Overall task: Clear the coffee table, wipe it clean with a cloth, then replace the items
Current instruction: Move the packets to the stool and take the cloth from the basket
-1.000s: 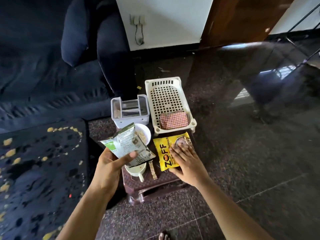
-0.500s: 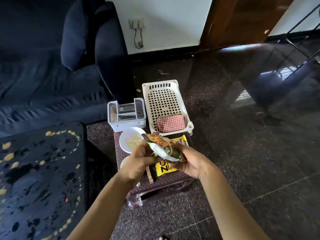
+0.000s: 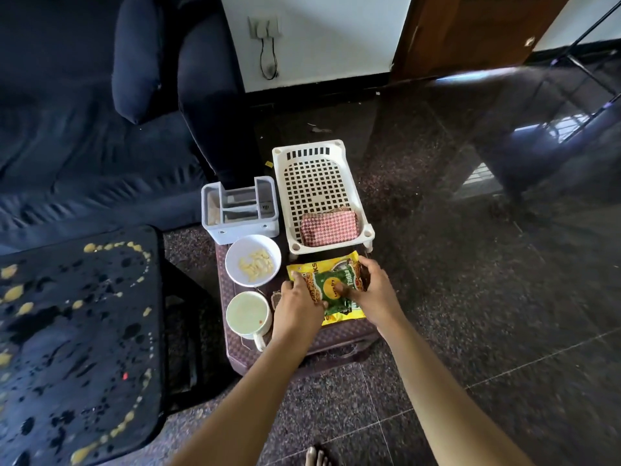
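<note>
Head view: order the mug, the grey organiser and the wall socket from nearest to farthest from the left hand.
1. Mug, just left of the left hand, at the table's near edge.
2. Grey organiser, at the table's far left end.
3. Wall socket, well beyond the table.

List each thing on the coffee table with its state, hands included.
yellow packet, flat on the table.
green packet, flat atop the yellow packet, gripped by both hands.
bowl, upright, holding pale pieces.
mug, upright, handle on near side.
white basket, upright, holding the checked cloth.
checked cloth, folded.
grey organiser, upright, contents unclear.
left hand, grips the green packet's left edge.
right hand, grips its right side.
</note>
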`<state>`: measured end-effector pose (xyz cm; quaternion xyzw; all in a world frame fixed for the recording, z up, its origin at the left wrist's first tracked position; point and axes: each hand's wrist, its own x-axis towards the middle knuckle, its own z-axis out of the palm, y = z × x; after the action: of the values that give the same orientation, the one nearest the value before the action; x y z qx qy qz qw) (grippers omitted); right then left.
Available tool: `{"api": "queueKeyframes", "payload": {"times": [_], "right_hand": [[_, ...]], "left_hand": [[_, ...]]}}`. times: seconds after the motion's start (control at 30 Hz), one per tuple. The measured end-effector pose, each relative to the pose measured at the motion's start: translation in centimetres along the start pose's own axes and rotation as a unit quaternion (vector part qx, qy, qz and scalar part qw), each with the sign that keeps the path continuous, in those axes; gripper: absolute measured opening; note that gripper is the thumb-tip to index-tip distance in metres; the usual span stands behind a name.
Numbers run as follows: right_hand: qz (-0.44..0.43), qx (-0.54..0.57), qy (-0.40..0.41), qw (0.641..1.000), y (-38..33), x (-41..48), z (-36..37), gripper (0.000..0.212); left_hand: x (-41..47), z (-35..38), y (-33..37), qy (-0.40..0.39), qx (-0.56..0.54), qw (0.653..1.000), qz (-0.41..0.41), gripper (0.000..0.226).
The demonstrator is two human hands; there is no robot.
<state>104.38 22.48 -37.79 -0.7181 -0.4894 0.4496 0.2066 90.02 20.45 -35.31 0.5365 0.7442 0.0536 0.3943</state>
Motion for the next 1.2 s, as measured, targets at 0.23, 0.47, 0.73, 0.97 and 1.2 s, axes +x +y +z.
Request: {"api": "queueKeyframes", "payload": {"times": [0.23,0.47,0.73,0.97,1.2], "right_hand": [[-0.027,-0.173,0.004,0.985,-1.7,0.8,-1.0,0.087],[-0.219,-0.257,0.036,0.941,-7.7,7.2,-1.7,0.056],[-0.181,-0.487,-0.148,0.842,-9.2,13.8,-0.6,0.08],[-0.154,-0.558,-0.2,0.79,-11.3,15.4,0.3,0.073],[-0.126,-0.431,-0.184,0.874,-12.7,13.5,-0.7,0.045]], "left_hand": [[-0.6,-0.6,0.4,0.069,0.119,0.986,0.097,0.077],[3.3,-2.5,1.6,0.029,0.197,0.971,0.131,0.063],[5.8,-2.5,0.9,-0.038,0.271,0.955,0.112,0.055],[5.9,-2.9,0.8,-0.046,0.277,0.951,0.133,0.055],[4.6,-4.7,0.9,-0.041,0.166,0.975,0.143,0.058]]}}
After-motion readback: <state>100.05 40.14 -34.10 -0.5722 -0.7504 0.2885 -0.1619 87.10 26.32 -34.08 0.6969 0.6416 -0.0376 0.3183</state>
